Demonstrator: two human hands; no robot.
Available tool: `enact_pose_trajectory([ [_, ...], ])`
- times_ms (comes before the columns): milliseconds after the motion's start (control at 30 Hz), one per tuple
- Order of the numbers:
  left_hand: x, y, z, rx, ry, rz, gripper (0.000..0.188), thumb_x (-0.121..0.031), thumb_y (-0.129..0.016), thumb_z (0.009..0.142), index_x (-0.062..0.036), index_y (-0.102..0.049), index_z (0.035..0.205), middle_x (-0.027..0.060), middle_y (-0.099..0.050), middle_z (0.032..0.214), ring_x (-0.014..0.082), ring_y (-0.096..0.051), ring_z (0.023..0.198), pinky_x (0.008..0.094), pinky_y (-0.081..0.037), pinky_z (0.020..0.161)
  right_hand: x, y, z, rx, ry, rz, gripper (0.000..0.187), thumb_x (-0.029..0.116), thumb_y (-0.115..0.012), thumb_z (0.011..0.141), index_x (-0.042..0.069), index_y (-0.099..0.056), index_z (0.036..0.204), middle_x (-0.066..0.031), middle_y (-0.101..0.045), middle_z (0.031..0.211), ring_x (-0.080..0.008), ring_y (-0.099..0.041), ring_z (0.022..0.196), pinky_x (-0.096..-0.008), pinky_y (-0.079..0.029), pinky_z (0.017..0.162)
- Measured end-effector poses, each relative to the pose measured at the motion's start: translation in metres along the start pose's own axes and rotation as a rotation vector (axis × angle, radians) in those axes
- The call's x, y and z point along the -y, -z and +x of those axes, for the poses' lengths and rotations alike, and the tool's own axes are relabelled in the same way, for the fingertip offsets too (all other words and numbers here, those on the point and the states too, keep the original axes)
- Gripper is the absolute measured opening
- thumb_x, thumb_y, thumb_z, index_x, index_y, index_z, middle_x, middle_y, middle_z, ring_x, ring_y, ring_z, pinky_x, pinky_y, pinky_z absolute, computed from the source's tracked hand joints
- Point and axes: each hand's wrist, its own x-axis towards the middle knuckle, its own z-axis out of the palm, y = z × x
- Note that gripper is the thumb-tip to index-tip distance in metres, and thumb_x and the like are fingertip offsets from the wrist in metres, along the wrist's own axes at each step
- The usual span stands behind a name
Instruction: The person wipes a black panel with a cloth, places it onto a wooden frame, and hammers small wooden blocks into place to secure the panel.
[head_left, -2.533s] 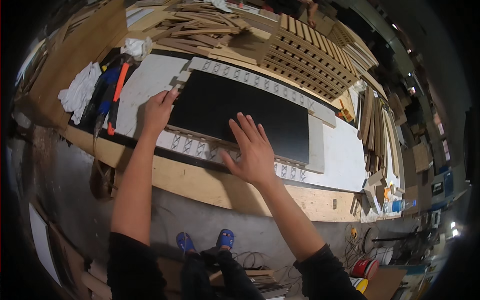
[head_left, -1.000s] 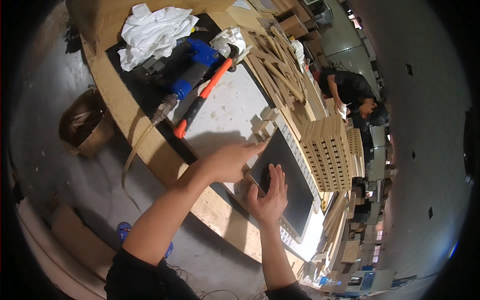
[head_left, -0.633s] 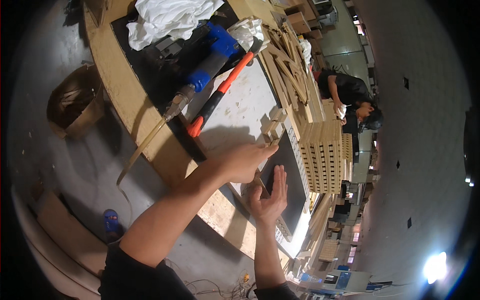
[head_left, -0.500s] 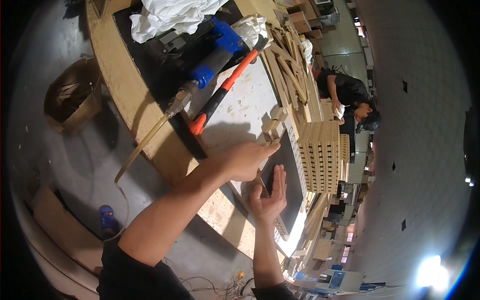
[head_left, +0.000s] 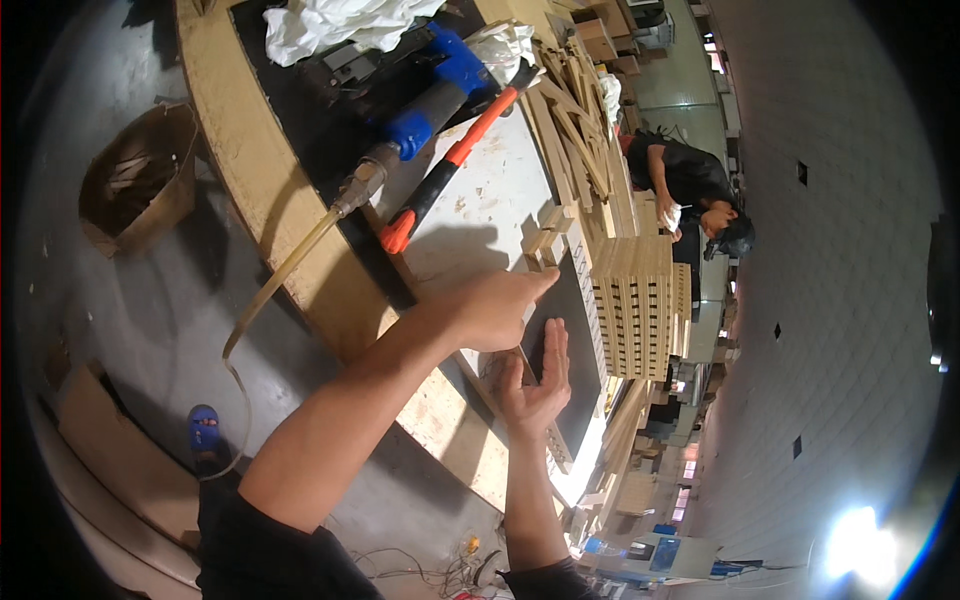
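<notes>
A board with a dark face (head_left: 586, 345) lies at the bench's right side, a row of small marks along its far edge. My left hand (head_left: 492, 312) is closed at the board's left edge, one finger stretched out along it. Its curled fingers hide whatever they grip. Just below, my right hand (head_left: 538, 385) lies with straight fingers against the dark face, the thumb apart. Small wooden blocks (head_left: 548, 243) sit at the board's upper end, near my left fingertip.
An orange and black hammer-like tool (head_left: 462, 150) and a blue air tool (head_left: 440, 95) with a hose (head_left: 290, 265) lie up the bench. Stacked slotted wooden panels (head_left: 632, 310) stand right; wood strips (head_left: 575, 135) lie beyond. Another person (head_left: 690, 180) works farther off. A carton (head_left: 150, 185) stands on the floor.
The view has shifted slightly. Both hands stay at the board in nearly the same pose.
</notes>
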Motion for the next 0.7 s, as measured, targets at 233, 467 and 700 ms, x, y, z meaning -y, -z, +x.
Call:
enact_pose_trajectory([
  [233,-0.011,-0.043,0.004,-0.322,0.068,0.325,0.054,-0.027,-0.06,0.085,-0.0067,-0.047,0.134,0.0216,-0.06,0.114,0.0395,-0.053,0.108,0.0467,-0.04,0.094,-0.008,0.01,0.002,0.125,-0.02,0.042,0.068,0.028,-0.061,0.075,0.01,-0.045,0.138,-0.0155,-0.042,0.144,-0.0385,-0.039,0.132,-0.0582,-0.031,0.104],
  [467,-0.007,-0.047,0.012,-0.358,0.081,0.479,0.042,-0.028,-0.065,0.083,-0.005,-0.06,0.119,0.0187,-0.062,0.107,0.0363,-0.058,0.099,0.0434,-0.047,0.085,-0.101,0.069,-0.044,0.2,-0.385,0.275,0.058,0.028,-0.065,0.082,0.003,-0.049,0.131,-0.0176,-0.048,0.136,-0.0356,-0.046,0.125,-0.0435,-0.037,0.105],
  [700,-0.016,-0.048,0.035,-0.388,0.253,0.524,0.029,-0.032,-0.068,0.08,-0.003,-0.069,0.086,0.0171,-0.066,0.087,0.0345,-0.062,0.084,0.0426,-0.048,0.075,-0.224,0.108,-0.115,0.157,-1.011,0.497,0.051,0.022,-0.077,0.079,-0.009,-0.06,0.115,-0.0146,-0.071,0.088,-0.0139,-0.062,0.069,-0.027,-0.051,0.065],
])
